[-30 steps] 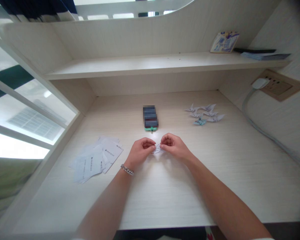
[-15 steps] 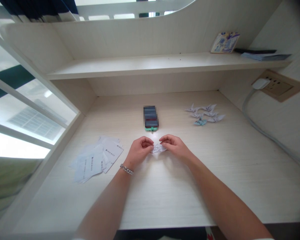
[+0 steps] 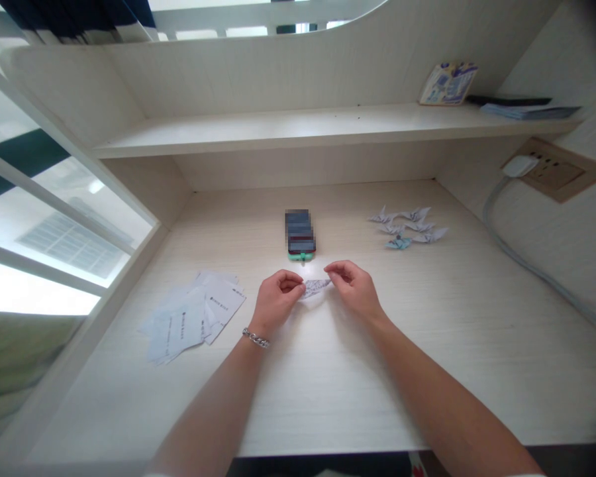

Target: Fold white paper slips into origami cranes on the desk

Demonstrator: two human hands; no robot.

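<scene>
A small folded piece of printed paper [image 3: 316, 287] is held up between my two hands, over the middle of the desk. My left hand [image 3: 279, 298] pinches its left end between thumb and fingers. At its right tip, the thumb and forefinger of my right hand [image 3: 353, 289] are closed on the corner. Several folded paper cranes [image 3: 411, 222], mostly white, stand in a group at the back right, with a blue paper crane [image 3: 398, 243] at their front. To the left of my left hand lies a loose pile of printed paper sheets [image 3: 189, 318].
A phone [image 3: 300, 232], its screen blurred out, lies just beyond my hands. A cable [image 3: 526, 265] runs down the right side from a wall socket [image 3: 559, 169]. Above the desk, a shelf [image 3: 278, 129] carries a small printed packet [image 3: 447, 84] and some booklets [image 3: 529, 111].
My right hand has shifted slightly right and up, to the paper's right tip. More of the paper's printed face shows between the hands. My left hand has barely moved.
</scene>
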